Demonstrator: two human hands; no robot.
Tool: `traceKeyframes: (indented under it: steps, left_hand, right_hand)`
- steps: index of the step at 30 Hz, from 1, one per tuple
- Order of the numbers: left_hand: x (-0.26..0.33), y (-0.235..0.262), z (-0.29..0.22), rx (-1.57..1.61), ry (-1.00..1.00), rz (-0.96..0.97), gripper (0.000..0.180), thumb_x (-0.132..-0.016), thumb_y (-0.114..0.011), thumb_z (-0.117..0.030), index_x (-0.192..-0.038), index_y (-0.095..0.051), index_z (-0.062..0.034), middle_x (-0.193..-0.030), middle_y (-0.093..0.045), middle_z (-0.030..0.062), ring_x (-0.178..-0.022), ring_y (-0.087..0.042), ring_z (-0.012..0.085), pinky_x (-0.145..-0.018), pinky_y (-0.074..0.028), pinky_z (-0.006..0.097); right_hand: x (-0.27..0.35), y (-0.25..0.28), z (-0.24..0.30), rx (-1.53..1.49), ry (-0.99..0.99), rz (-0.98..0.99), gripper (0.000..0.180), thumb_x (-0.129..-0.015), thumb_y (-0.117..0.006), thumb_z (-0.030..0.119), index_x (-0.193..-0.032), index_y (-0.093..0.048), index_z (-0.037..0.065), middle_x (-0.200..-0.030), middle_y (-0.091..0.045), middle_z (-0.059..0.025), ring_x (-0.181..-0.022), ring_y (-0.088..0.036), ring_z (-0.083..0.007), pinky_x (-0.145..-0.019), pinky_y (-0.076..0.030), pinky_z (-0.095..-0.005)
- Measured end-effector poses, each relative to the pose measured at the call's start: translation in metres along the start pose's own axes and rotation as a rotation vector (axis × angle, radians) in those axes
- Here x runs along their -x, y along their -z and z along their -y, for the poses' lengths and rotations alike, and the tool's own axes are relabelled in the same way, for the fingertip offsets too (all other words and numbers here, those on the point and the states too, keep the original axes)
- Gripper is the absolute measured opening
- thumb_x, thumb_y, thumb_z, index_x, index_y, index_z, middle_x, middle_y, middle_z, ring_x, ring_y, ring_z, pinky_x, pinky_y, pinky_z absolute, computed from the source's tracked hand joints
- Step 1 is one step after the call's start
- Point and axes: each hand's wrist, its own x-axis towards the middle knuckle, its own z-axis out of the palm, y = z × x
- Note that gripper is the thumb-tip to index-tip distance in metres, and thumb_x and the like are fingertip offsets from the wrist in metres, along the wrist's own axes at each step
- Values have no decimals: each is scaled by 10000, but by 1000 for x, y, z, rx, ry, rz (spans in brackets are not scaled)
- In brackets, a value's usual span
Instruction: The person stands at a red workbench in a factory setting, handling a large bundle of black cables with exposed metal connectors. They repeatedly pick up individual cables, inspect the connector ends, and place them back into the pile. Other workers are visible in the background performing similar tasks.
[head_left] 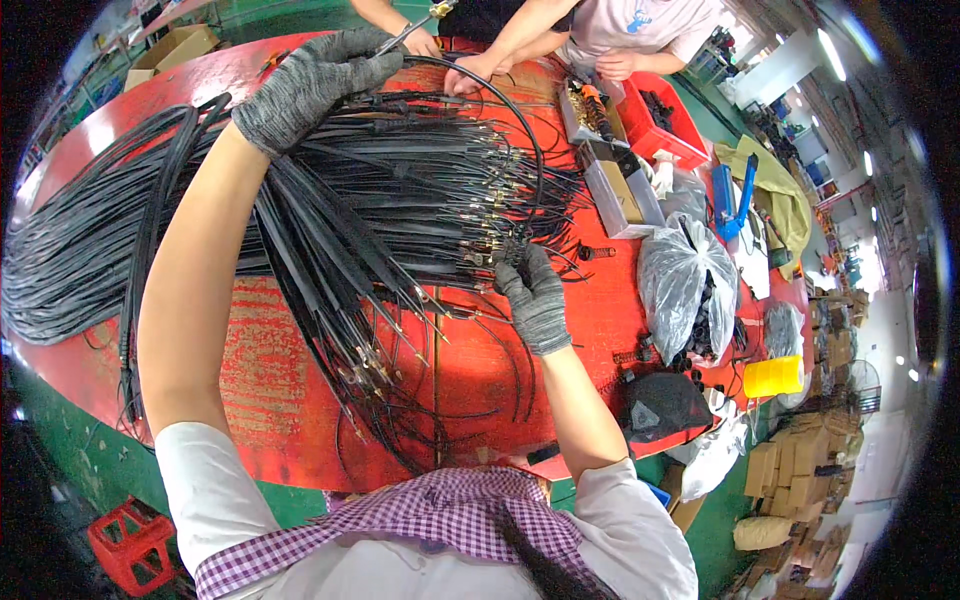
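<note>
My left hand (315, 88), in a grey knitted glove, is raised over the far left part of the table and closed on a black cable (527, 120). A thin metal end points up and away from its fingers. From there the cable arcs to the right and comes down toward my right hand (537, 298). That gloved hand is closed with its fingertips at the cable's lower part, beside the metal fittings (487, 235) of a large bundle of black cables (350, 190). A second bunch (325, 250) fans toward me over the near part of the bundle, its ends loose.
The red table (265, 345) has worn paint. To the right are a red bin (660, 125), clear parts boxes (620, 195), a plastic bag (685, 275), a blue tool (735, 195), a yellow roll (773, 377) and a black cap (665, 405). Two people's hands work at the far edge.
</note>
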Motion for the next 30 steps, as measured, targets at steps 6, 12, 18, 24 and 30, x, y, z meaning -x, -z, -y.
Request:
traceKeyframes:
  steps: [6, 12, 18, 24, 30]
  left_hand:
    - [0, 0, 0, 110, 84, 47, 346, -830, -569, -267, -1079, -566, -26, -911, -574, 8, -793, -492, 82, -720, -415, 220]
    - [0, -1, -11, 293, 297, 77, 364, -828, -573, -272, -1094, -555, -25, -963, -581, 23, -875, -507, 97, -805, -410, 238]
    - [3, -1, -10, 371, 309, 85, 320, -818, -587, -260, -1057, -581, -49, -926, -594, 11, -863, -513, 75, -762, -416, 224]
    - [1, 5, -21, 260, 302, 162, 357, -820, -580, -283, -1065, -565, -23, -922, -571, 4, -861, -493, 86, -782, -405, 229]
    - [2, 9, -21, 342, 370, 144, 323, -819, -572, -262, -1038, -578, -24, -881, -578, -3, -817, -507, 81, -767, -409, 224]
  right_hand:
    - [-3, 0, -1, 22, 112, -14, 212, -823, -540, 55, -1032, -520, 27, -922, -572, -37, -790, -524, -104, -711, -437, -235]
    - [-5, -3, 9, -11, 95, 49, 212, -826, -541, 73, -1034, -525, 38, -912, -576, -28, -806, -523, -105, -718, -436, -232]
    - [-10, -2, 23, -89, 31, 119, 255, -824, -542, 73, -1074, -506, 38, -937, -579, -24, -826, -529, -94, -720, -439, -225]
    - [-16, 0, 36, -194, 7, 220, 275, -820, -571, 102, -1079, -507, 35, -911, -605, -43, -821, -561, -114, -731, -454, -249]
    - [-27, 13, 40, -308, 10, 431, 323, -813, -601, 217, -1065, -513, 35, -935, -606, -55, -864, -564, -144, -728, -462, -268]
